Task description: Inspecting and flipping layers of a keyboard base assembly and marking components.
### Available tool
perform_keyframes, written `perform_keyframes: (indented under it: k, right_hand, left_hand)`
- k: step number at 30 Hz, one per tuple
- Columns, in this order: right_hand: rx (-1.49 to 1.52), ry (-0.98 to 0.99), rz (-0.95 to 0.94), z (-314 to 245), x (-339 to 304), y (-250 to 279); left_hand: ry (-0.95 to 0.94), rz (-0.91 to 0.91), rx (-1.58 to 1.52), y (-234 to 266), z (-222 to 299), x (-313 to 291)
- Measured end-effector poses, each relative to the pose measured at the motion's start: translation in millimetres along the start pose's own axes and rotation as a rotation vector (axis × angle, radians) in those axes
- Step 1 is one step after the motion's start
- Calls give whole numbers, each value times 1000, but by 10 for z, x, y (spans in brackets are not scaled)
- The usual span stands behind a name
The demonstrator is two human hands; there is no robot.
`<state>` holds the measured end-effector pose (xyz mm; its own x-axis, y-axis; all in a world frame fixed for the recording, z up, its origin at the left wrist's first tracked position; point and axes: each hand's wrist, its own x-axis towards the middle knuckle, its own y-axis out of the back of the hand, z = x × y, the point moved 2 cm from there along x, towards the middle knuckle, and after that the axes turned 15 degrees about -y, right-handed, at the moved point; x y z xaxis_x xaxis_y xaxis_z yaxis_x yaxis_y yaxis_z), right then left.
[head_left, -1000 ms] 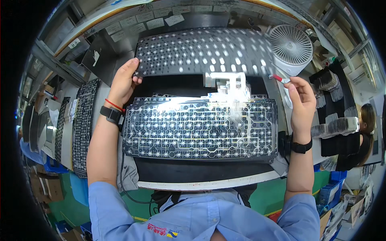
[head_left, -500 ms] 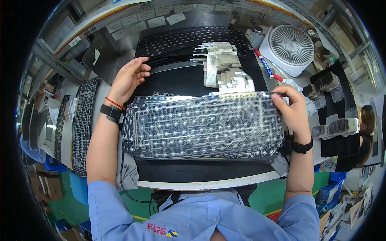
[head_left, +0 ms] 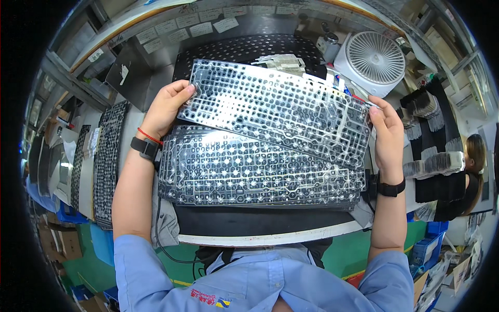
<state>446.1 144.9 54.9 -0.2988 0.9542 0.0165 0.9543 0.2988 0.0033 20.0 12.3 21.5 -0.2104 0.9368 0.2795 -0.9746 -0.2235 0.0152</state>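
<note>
A clear keyboard membrane sheet [head_left: 280,109] with printed circuit lines and rows of round holes is held up between my two hands, tilted down to the right. My left hand [head_left: 170,104] pinches its left edge near the upper corner, thumb on top. At the opposite end my right hand [head_left: 385,127] grips the right edge near the upper corner. Under the raised sheet lies a stack of similar membrane sheets [head_left: 234,177], its upper right part covered. Beyond the held sheet, pale strips [head_left: 286,63] show in part; the rest of them is hidden.
A white fan [head_left: 377,57] stands at the back right, with a blue marker [head_left: 340,83] beside it. More membrane sheets [head_left: 110,161] lean at the left. Black sheets with pale tails [head_left: 439,166] lie at the right, near another person. A perforated black sheet [head_left: 208,49] lies at the back.
The top sheet has come up off the stack and moved away from me. My left hand, earlier empty with its fingers apart, now grips the sheet's left edge; my right hand still holds its right end.
</note>
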Motion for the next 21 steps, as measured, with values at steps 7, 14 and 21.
perform_keyframes:
  k: [7,14,21]
  right_hand:
    - [-43,3,-108,75,42,77]
    - [-46,12,-32,31,-11,136]
    - [4,329,70,-72,-78,83]
  left_hand:
    - [-37,78,-114,-5,22,14]
    - [-83,63,-116,126,17,-1]
    - [-112,148,-296,12,149,20]
